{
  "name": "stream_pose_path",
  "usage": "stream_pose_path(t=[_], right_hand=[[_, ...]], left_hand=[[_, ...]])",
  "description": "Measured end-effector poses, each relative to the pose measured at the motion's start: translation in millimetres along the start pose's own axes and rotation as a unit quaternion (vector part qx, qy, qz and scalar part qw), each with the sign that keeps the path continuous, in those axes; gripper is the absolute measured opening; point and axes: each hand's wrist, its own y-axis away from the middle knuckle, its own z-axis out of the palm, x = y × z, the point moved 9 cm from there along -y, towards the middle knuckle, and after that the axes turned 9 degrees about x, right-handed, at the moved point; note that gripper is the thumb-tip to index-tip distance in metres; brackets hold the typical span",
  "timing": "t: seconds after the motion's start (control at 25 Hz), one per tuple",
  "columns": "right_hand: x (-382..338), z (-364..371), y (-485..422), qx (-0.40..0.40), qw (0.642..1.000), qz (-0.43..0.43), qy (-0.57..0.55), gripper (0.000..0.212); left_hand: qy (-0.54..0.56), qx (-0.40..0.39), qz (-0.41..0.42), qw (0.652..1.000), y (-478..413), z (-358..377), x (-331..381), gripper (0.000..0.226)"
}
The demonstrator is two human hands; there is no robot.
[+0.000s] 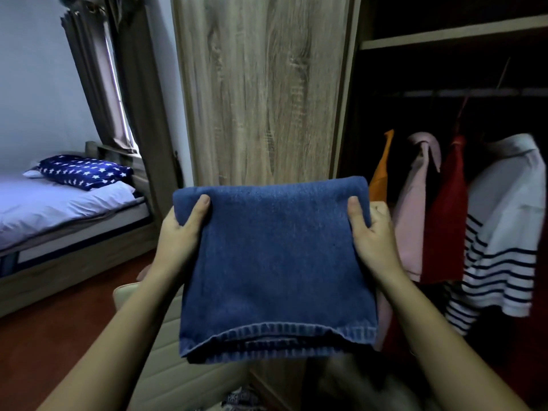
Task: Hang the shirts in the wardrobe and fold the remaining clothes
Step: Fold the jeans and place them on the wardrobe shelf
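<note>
Jeans (275, 262) of blue denim, folded into a thick packet, are in the air in front of you, between your two hands and just before the wooden wardrobe door (261, 84).

Your left hand (178, 232) grips the packet at its 9 o'clock edge and your right hand (373, 235) at its 3 o'clock edge. Each thumb lies on top of the cloth and the other fingers go under it, where you cannot see them. The hands are apart, with the whole width of the packet between them. Both sit on the far half, so neither one is nearer to it than the other.

The long axis of the packet runs from 12 to 6 o'clock. The closed fold is at 12, away from you, and the stitched hem with its loose layers is at 6, towards you.

The open wardrobe (444, 31) lies at 2 o'clock from the packet. There an orange shirt (381, 176), a pink shirt (415, 209), a red shirt (444, 221) and a white shirt with navy stripes (504, 226) hang already. The bed (59, 209) lies at 9 o'clock.

I judge that the folding of this piece is finished and the next move is to lay it down. Keep it level, because the unsupported hem end may sag and open the layers.
</note>
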Motion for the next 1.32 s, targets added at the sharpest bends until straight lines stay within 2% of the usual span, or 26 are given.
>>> stream_pose_path(t=[0.08, 0.16, 0.28, 0.36, 0.44, 0.48, 0.56, 0.6, 0.64, 0.72, 0.84, 1.0, 1.08, 1.2, 1.32], right_hand=[[3.3, 5.1, 5.0, -0.039, 0.994, 0.055, -0.082, 0.053], [-3.5, 10.9, 9.1, -0.104, 0.979, 0.073, -0.158, 0.057], [-2.9, 20.4, 23.1, -0.146, 0.97, 0.077, -0.181, 0.069], [4.0, 20.9, 28.1, -0.119, 0.971, 0.111, -0.176, 0.053], [0.2, 19.7, 25.7, -0.094, 0.968, 0.14, -0.187, 0.032], [-1.8, 20.7, 23.6, -0.089, 0.963, 0.158, -0.199, 0.025], [-1.4, 22.8, 21.1, -0.083, 0.952, 0.192, -0.224, 0.016], [0.0, 22.5, 19.7, -0.078, 0.947, 0.209, -0.232, 0.013], [2.0, 22.0, 18.6, -0.076, 0.945, 0.219, -0.232, 0.012], [6.5, 18.2, 18.0, -0.079, 0.951, 0.216, -0.207, 0.015], [7.2, 3.7, 17.6, -0.083, 0.971, 0.161, -0.156, 0.02], [16.7, -26.4, 15.7, -0.062, 0.983, 0.141, -0.104, 0.055], [31.8, -42.7, 20.4, 0.0, 0.983, 0.164, -0.08, 0.074], [59.2, -70.3, 53.2, 0.105, 0.967, 0.23, -0.013, 0.102], [48.6, -109.3, 80.2, 0.162, 0.961, 0.181, 0.131, 0.122]], left_hand=[[0.04, 0.001, -0.038, 0.998, -4.1, 0.7, -1.9, 0.017], [0.061, 0.018, -0.067, 0.996, -11.0, -2.7, -0.2, 0.03], [0.068, 0.015, -0.079, 0.994, -20.1, -1.7, -5.5, 0.045], [0.048, -0.022, -0.113, 0.992, -26.1, 6.2, -14.7, 0.056], [0.043, -0.056, -0.188, 0.98, -28.3, 10.2, -30.1, 0.076], [0.066, -0.085, -0.237, 0.965, -26.6, 13.6, -39.2, 0.074], [0.149, -0.134, -0.311, 0.929, -13.5, 18.2, -56.6, 0.05], [0.171, -0.16, -0.336, 0.912, -0.4, 19.8, -64.9, 0.047], [0.162, -0.199, -0.36, 0.897, 18.1, 23.0, -70.7, 0.052], [0.105, -0.254, -0.329, 0.904, 40.6, 29.0, -80.6, 0.061], [0.04, -0.213, -0.206, 0.954, 30.1, 34.7, -72.7, 0.042], [0.072, -0.21, -0.132, 0.966, 24.2, 47.3, -50.1, 0.055], [0.109, -0.215, -0.132, 0.961, 32.8, 57.1, -42.5, 0.055], [0.142, -0.238, -0.129, 0.952, 52.4, 69.7, -40.2, 0.076], [0.088, -0.25, -0.051, 0.963, 62.2, 71.0, -25.0, 0.062]])
